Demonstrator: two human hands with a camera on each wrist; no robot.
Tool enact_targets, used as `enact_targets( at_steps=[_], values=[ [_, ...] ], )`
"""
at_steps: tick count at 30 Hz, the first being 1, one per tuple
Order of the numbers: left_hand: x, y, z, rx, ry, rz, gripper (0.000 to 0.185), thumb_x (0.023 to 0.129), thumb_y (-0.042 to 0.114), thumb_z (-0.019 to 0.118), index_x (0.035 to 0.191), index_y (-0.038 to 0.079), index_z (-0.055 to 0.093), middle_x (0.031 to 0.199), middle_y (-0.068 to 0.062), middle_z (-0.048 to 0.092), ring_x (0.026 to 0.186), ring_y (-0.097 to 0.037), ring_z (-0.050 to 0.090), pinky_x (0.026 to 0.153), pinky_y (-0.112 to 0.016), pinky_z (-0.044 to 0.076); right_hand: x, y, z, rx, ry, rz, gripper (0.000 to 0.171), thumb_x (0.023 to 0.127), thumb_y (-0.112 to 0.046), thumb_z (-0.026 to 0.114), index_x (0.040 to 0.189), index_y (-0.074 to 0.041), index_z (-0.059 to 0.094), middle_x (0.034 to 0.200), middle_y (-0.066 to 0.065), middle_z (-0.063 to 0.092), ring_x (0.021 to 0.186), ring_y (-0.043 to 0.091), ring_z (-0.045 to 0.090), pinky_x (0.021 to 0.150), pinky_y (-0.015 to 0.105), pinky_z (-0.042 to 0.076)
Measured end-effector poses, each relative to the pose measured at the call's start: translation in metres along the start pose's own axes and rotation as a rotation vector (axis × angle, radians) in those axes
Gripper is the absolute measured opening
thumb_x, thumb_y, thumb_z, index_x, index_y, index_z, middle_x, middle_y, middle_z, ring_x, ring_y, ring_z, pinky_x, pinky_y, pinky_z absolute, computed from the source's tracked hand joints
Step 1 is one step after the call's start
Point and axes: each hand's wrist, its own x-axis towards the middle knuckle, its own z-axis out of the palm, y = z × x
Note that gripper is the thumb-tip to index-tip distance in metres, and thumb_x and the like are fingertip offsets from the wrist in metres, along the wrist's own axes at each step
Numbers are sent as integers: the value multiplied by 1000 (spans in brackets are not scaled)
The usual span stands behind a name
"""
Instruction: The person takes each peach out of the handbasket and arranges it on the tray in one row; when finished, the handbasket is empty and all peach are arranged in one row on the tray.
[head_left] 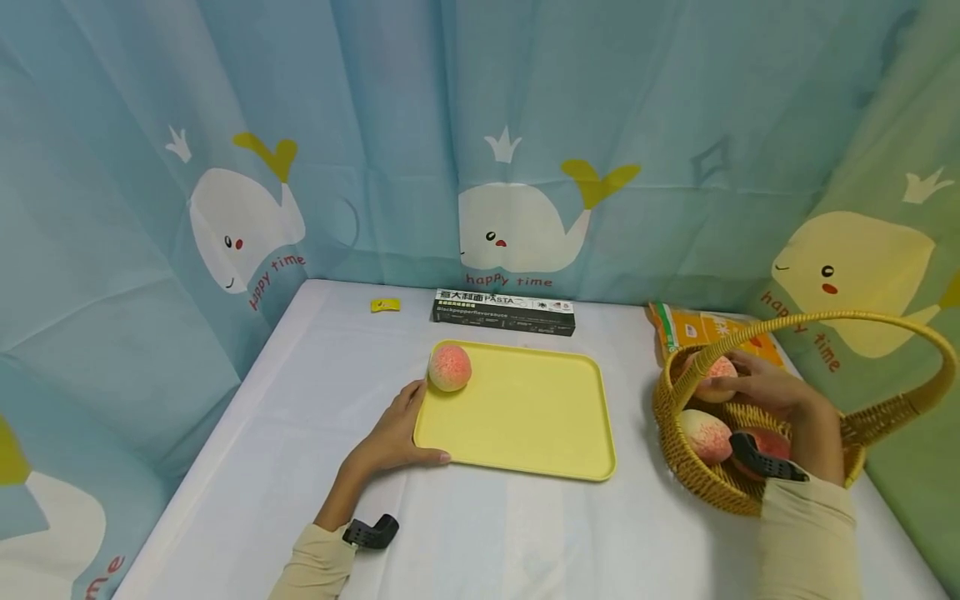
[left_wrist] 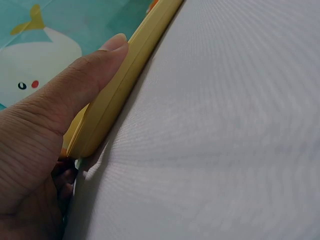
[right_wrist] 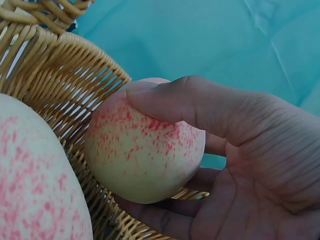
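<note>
A yellow rectangular tray (head_left: 525, 417) lies on the table, with one pink-speckled peach (head_left: 450, 368) in its far left corner. My left hand (head_left: 392, 435) holds the tray's near left corner, fingers along the left side and the thumb on the front rim. At the right, my right hand (head_left: 772, 390) reaches into a wicker basket (head_left: 678, 471) and grips a peach (right_wrist: 142, 160) between thumb and fingers, near the basket's wall. Another peach (head_left: 706, 437) sits in the basket, beside a reddish fruit (head_left: 772, 442) partly hidden under the wrist.
Behind the tray lies a black and white pasta box (head_left: 502, 315), with a small yellow packet (head_left: 386, 305) to its left. An orange bag (head_left: 675, 325) lies behind the basket. The basket's tall handle (head_left: 862, 317) arches over my right forearm. A whale-print curtain (head_left: 405, 167) surrounds the table.
</note>
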Motion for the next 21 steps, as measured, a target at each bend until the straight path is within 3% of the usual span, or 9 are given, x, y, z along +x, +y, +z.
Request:
enact_targets(
  at_steps=[4,7,10,14,16,19,21],
  values=[
    [-1,2,-1,4,-1,-4,130,64,55,86,159,14,7,159,-17,20,145,-36,26,113,-57,29,-6,-3,2,29,5,-24,78,101,-23,52,153,9,3,152,35,18,119,14,49,84,26,50],
    [0,2,-1,5,2,7,130,64,55,86,159,13,8,158,-18,20,145,-37,27,112,-58,30,-10,-4,5,50,25,-52,74,101,-21,53,152,10,10,140,17,39,101,-9,50,80,22,51],
    [1,2,-1,8,4,11,130,63,55,86,159,13,8,158,-18,21,144,-37,27,112,-58,30,-14,-6,7,5,63,-59,72,100,-23,55,152,9,16,135,8,43,102,-8,50,80,23,51],
    [2,0,-1,14,12,14,131,63,54,86,159,14,8,158,-17,22,144,-35,27,112,-57,30,-20,-10,8,-100,103,-44,75,98,-31,57,153,4,19,148,24,34,123,22,46,80,26,48],
    [2,-1,0,21,18,18,130,63,55,86,159,14,8,158,-17,22,144,-36,28,111,-58,31,-23,-12,9,-123,113,-51,74,98,-31,57,153,3,20,149,29,32,125,31,42,80,26,47],
    [2,-1,1,18,19,16,130,63,55,86,159,14,8,158,-17,22,144,-36,28,111,-58,31,-27,-14,12,-134,133,-101,68,98,-27,58,151,1,26,145,23,37,120,9,45,79,22,47],
    [2,-2,1,19,12,5,131,63,56,86,159,16,7,158,-16,20,145,-36,27,112,-58,30,-30,-15,15,-129,145,-150,62,98,-22,59,148,-1,31,140,9,44,112,-6,45,79,19,48]
  ],
)
